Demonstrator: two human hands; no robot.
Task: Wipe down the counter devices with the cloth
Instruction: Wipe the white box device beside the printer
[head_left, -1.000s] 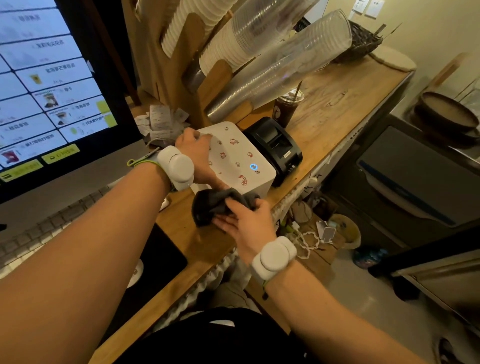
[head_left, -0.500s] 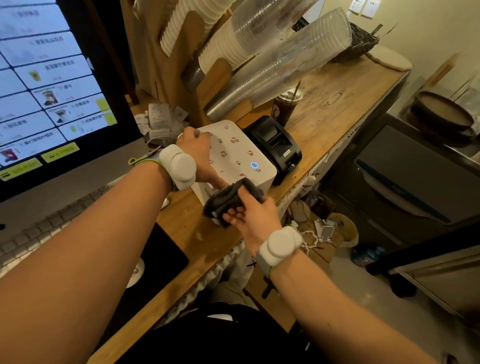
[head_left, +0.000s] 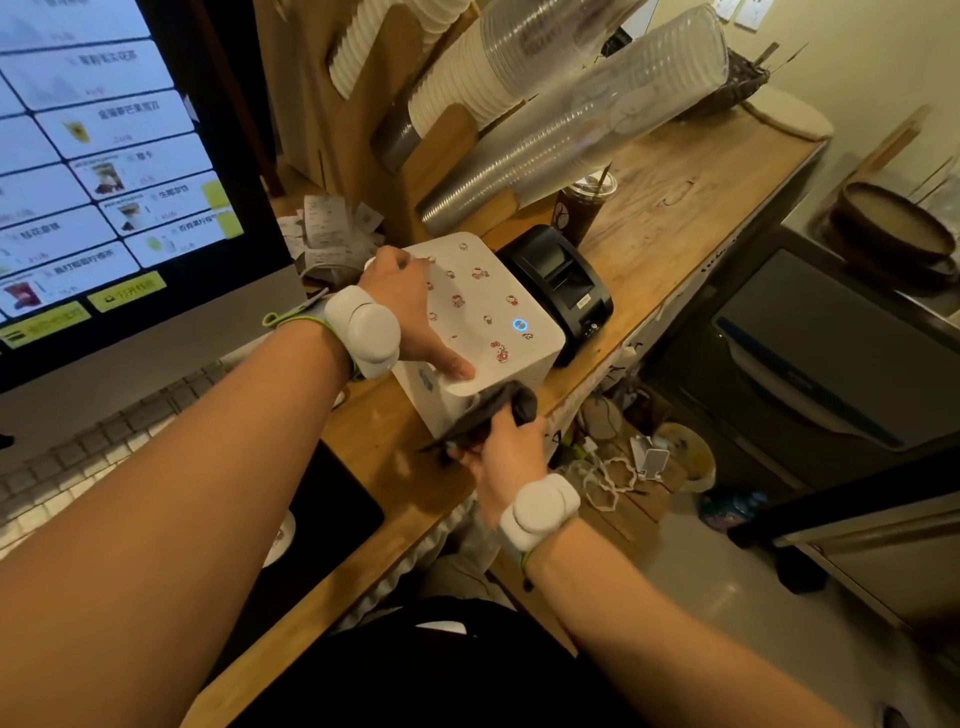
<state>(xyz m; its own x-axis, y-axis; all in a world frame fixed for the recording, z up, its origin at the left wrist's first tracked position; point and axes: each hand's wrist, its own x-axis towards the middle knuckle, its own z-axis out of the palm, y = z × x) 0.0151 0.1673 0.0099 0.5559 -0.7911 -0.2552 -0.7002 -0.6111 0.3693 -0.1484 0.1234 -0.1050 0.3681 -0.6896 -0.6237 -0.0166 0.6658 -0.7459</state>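
Note:
A white box-shaped device (head_left: 485, 306) with small red stickers and a lit blue ring stands on the wooden counter (head_left: 675, 218). My left hand (head_left: 410, 306) lies flat on its top, fingers spread, thumb near the front edge. My right hand (head_left: 501, 447) presses a dark cloth (head_left: 483, 415) against the device's near front face, low at the right corner. A black receipt printer (head_left: 563, 283) stands touching the white device's far side.
A large lit touchscreen (head_left: 104, 171) fills the left. Slanted stacks of clear and white cups (head_left: 561, 114) in a wooden rack hang over the counter behind the devices. An iced drink (head_left: 582, 208), paper receipts (head_left: 327, 234), a keyboard (head_left: 78, 457) and a black pad (head_left: 332, 519) are nearby.
My right hand has slid the cloth from the device's near left face rightward along the front to the right corner. My left hand has stayed on top.

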